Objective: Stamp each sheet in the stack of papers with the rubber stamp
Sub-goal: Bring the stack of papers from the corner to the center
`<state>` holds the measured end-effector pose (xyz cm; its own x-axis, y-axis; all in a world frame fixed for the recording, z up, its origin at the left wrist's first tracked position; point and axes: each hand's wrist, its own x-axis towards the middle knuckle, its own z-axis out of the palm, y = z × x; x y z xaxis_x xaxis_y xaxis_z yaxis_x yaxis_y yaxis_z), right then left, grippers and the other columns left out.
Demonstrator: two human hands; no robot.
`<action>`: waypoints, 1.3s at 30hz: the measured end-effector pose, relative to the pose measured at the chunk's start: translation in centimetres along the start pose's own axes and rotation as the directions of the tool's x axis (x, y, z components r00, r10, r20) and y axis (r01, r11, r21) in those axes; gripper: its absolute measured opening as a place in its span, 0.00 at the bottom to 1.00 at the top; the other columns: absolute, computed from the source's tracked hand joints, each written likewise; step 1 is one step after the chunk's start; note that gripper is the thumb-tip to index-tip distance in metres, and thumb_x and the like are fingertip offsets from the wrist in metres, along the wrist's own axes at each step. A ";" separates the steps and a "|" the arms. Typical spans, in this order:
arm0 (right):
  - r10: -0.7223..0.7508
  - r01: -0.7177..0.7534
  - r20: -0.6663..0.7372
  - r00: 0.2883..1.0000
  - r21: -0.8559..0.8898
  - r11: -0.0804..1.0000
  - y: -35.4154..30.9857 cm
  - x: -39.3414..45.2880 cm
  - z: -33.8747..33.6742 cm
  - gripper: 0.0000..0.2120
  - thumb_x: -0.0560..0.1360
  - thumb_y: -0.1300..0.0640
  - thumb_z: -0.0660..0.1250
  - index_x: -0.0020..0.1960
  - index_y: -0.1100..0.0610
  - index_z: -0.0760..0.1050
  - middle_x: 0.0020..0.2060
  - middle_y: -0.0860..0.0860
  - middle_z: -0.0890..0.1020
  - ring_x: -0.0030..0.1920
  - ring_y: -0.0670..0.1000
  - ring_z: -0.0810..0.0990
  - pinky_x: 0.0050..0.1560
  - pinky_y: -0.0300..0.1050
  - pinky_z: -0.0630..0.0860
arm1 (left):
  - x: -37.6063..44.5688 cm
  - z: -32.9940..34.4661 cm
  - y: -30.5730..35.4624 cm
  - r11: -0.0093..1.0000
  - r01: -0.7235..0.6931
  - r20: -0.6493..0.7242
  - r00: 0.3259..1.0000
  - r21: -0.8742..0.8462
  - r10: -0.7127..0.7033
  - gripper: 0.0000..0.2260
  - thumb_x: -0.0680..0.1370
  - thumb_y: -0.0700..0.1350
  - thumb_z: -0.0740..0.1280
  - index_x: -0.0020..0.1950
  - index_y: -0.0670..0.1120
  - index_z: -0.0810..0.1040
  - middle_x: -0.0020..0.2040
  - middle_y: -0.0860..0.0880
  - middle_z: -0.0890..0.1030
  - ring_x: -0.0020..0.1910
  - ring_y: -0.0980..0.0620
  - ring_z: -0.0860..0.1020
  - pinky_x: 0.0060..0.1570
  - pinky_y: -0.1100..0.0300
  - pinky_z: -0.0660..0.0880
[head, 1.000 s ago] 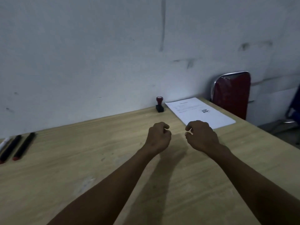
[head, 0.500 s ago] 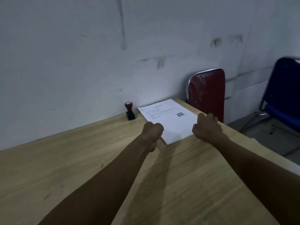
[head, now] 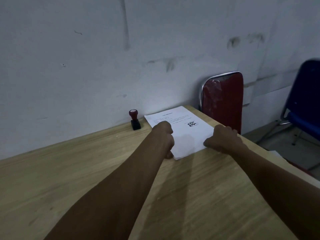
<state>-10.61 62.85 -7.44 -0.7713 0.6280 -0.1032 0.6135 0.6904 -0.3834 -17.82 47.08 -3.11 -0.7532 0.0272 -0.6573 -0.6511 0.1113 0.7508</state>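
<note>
While both hands flank it, wooden table carries paper stack at far right corner, long axis running away toward wall. Left hand and right hand curl onto its side edges; actual grasp unclear. Rubber stamp stands untouched just left of stack, left hand nearer.

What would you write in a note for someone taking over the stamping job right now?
Left hand: fingers curled at the left edge of the stack of papers, grip not clear.
Right hand: at the stack's right edge, fingers curled over it.
Rubber stamp: upright on the wooden table by the wall, left of the stack, untouched.
Done: both hands are at the stack; the top sheet bears a dark mark.
Left: pick up the stamp and stamp each sheet.
</note>
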 end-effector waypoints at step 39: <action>0.015 -0.017 -0.070 0.997 -0.023 1.000 1.4 1.8 1.1 0.32 0.69 0.46 0.73 0.67 0.57 0.65 0.66 0.60 0.70 0.67 0.61 0.67 0.58 0.54 0.71 | 2.2 5.1 -2.6 0.781 -0.553 0.040 0.822 0.288 0.568 0.21 0.75 0.40 0.60 0.68 0.46 0.64 0.62 0.44 0.74 0.57 0.42 0.75 0.54 0.50 0.77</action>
<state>-11.34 64.49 -9.19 -0.7480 0.6622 -0.0448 0.6303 0.6876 -0.3605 -17.26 51.90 -6.87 -0.9852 0.1251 -0.1168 -0.0649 0.3585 0.9313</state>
